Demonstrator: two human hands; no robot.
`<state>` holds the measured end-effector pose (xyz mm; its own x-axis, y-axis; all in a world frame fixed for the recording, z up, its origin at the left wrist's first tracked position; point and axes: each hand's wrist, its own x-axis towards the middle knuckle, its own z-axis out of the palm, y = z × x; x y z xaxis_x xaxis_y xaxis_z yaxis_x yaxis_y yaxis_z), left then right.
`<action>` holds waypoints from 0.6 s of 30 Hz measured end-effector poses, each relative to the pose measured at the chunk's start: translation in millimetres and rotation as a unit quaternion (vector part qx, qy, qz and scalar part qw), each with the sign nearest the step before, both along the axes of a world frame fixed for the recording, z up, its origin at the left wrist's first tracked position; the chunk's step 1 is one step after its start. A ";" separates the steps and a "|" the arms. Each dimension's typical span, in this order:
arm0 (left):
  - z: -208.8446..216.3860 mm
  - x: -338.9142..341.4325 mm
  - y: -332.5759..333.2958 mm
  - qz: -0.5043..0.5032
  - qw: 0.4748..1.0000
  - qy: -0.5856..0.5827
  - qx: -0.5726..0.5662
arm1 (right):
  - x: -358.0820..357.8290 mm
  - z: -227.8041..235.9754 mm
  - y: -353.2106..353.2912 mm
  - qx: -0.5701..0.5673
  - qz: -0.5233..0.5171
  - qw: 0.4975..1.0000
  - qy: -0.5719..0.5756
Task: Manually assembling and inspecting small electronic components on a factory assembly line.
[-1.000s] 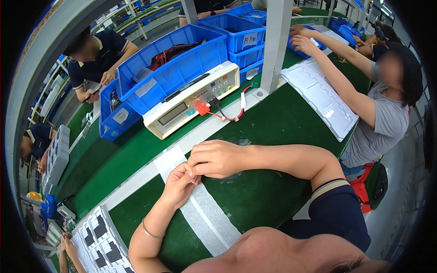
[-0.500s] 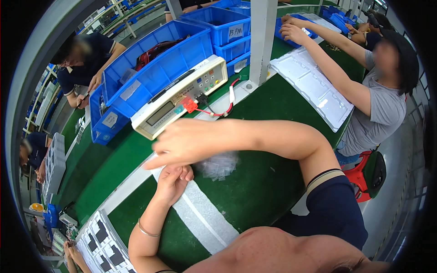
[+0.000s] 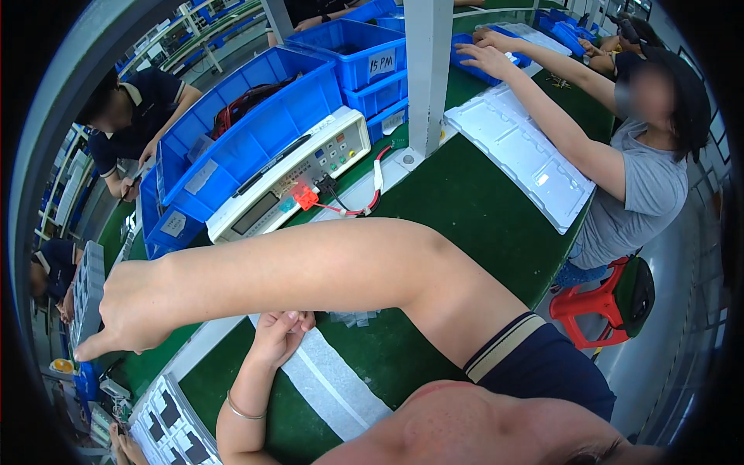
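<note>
My right hand (image 3: 139,306) reaches across to the far left, palm down. One finger is stretched toward the stacked grey trays; its other fingers are mostly hidden under the hand, and nothing shows in it. My left hand (image 3: 280,333) is closed in a pinch at the far end of a white strip (image 3: 329,387) with a pale line along its length. What its fingertips hold, if anything, is too small to make out. Just right of it, small clear film pieces (image 3: 355,318) lie on the green table, partly covered by my right forearm.
A cream bench meter (image 3: 291,182) with red and black leads stands beyond my right arm. Blue bins (image 3: 248,132) sit behind it, beside a white post (image 3: 428,77). White trays with black pieces (image 3: 174,422) lie at lower left. A co-worker (image 3: 639,170) sits at the right by a white tray (image 3: 523,151).
My right hand has swung left, away from above my left hand, with the arm now stretched out. My left hand stays pinched at the strip. The view has shifted slightly.
</note>
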<state>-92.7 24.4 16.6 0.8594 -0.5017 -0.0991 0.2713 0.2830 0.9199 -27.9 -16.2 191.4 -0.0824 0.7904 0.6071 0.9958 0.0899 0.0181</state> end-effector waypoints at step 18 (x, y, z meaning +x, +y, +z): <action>-0.5 2.3 2.7 -0.013 0.998 -0.008 -0.055 | 13.2 -114.9 -44.2 -0.093 -0.017 0.996 -0.008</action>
<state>-90.4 27.1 16.1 0.8469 -0.5310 -0.0283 0.2656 0.3762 0.8877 -14.7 -60.4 76.5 -0.0615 0.8911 0.4497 0.9981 0.0591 0.0194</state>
